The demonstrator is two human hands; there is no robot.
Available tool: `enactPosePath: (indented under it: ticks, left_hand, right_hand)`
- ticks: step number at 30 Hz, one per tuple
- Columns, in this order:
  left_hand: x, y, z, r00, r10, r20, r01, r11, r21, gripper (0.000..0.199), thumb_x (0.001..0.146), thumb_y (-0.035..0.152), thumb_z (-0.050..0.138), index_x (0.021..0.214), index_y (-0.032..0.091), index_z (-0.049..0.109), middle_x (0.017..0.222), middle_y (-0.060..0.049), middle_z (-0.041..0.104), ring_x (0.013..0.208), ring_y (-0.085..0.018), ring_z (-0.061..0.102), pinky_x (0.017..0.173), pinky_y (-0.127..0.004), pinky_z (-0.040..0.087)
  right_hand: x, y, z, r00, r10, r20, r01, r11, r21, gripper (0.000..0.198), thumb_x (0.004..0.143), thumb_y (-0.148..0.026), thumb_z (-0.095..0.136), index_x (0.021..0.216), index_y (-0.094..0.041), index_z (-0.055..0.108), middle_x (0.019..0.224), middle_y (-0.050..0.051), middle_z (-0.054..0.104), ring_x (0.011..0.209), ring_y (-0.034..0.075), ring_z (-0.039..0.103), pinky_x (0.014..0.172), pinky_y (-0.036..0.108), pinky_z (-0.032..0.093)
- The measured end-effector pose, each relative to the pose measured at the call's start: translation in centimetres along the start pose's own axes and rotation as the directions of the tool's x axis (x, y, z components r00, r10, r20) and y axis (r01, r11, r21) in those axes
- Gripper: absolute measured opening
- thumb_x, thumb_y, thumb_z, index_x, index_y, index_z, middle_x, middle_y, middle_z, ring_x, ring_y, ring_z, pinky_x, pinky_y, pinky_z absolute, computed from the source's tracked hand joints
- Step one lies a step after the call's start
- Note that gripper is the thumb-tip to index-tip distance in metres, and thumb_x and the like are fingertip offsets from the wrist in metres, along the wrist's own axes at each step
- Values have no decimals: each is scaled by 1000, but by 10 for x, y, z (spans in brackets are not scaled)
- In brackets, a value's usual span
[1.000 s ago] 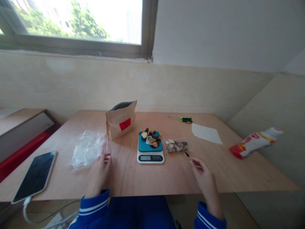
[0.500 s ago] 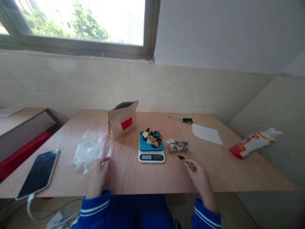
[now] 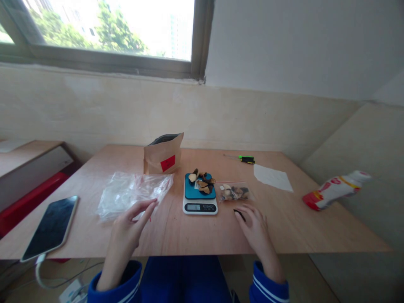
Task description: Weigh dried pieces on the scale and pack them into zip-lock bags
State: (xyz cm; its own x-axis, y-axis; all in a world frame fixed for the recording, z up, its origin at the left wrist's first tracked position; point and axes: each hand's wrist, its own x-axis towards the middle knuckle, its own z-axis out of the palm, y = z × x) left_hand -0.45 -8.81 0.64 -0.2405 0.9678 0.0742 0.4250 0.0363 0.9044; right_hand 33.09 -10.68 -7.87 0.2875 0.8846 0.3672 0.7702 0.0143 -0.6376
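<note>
My left hand (image 3: 134, 221) pinches the edge of a clear plastic bag (image 3: 158, 187) lying over other clear bags (image 3: 116, 195). In my right hand (image 3: 254, 225) is a small, slim black piece (image 3: 240, 215), held between thumb and fingers just above the table; its kind cannot be made out. Between the hands stands a white kitchen scale (image 3: 201, 208) with a blue top. Dark and pale dried pieces, like mushroom slices (image 3: 205, 185), lie on it; its digits are too small to read. Beside it, a filled clear zip bag (image 3: 234, 192) holds similar pieces.
An open brown paper pouch (image 3: 162, 158) with a red label stands behind the bags. Screwdrivers (image 3: 246, 159) and a white sheet (image 3: 273, 177) lie at the back right. A red-and-white bottle (image 3: 336, 189) is at right, a phone (image 3: 50, 229) on a cable at left.
My left hand has drawn one clear bag to the right, spreading it in front of the pouch. The black piece has turned in my right hand, whose fingers have shifted.
</note>
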Motion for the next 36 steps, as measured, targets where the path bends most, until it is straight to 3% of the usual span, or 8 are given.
enactPosePath:
  ticks: [3,9,14,18,22,26,28,36]
  left_hand:
    - [-9,9,26,984,153,92,-136,975,-174,30,73,50,64,84,24,75,91,-4,75,74,-19,67,53,-23,53]
    - [-29,10,68,917,269,294,-210,953,-218,28,82,45,60,96,24,74,81,-2,75,48,-10,54,44,-21,43]
    - [-34,11,72,937,343,-69,-344,939,0,22,86,39,56,85,20,68,63,1,67,43,-8,48,42,-20,38]
    - [-28,13,72,776,487,-401,-494,864,94,13,88,26,52,77,19,51,112,-10,68,96,-19,65,78,-32,52]
    - [-16,8,71,759,518,-394,-576,817,-35,15,89,20,46,77,22,37,119,-13,66,121,-23,56,99,-46,44]
    - [2,0,67,859,349,-374,-404,911,-79,14,90,26,45,78,22,39,95,-8,71,83,-19,69,70,-32,53]
    - [10,-1,67,879,274,-390,-322,945,-63,14,90,30,45,79,22,41,82,-4,68,69,-16,66,59,-27,50]
    - [17,20,78,902,179,-393,-229,970,-83,18,90,37,40,79,22,41,65,1,57,57,-15,59,50,-25,43]
  right_hand:
    - [-3,-56,4,987,6,159,-55,950,308,38,88,-51,46,96,-20,66,103,10,66,101,24,59,91,39,43]
    - [-14,-127,29,940,29,341,-235,778,582,40,92,-54,39,82,-19,58,72,2,61,68,15,58,66,27,44]
    - [-14,-113,54,911,114,396,-364,675,642,40,88,-51,43,63,-20,45,56,-3,47,54,12,47,55,25,39]
    - [-20,-107,57,814,21,580,-433,689,582,44,89,-49,41,57,-20,43,54,-2,45,54,11,46,56,25,39]
    - [-3,-107,41,719,-247,650,-200,822,533,41,96,-46,32,86,-19,61,89,4,63,87,16,59,83,29,46]
    - [52,-90,39,867,-284,410,176,943,281,35,95,-42,42,117,-20,57,126,11,53,124,22,46,109,40,32]
    - [79,-77,47,870,-287,400,280,957,77,45,90,-40,52,130,-19,51,141,16,41,135,28,34,112,45,26]
    - [100,-58,68,769,-362,528,445,895,-35,35,90,-22,52,124,-16,59,124,16,57,113,26,56,99,41,43]
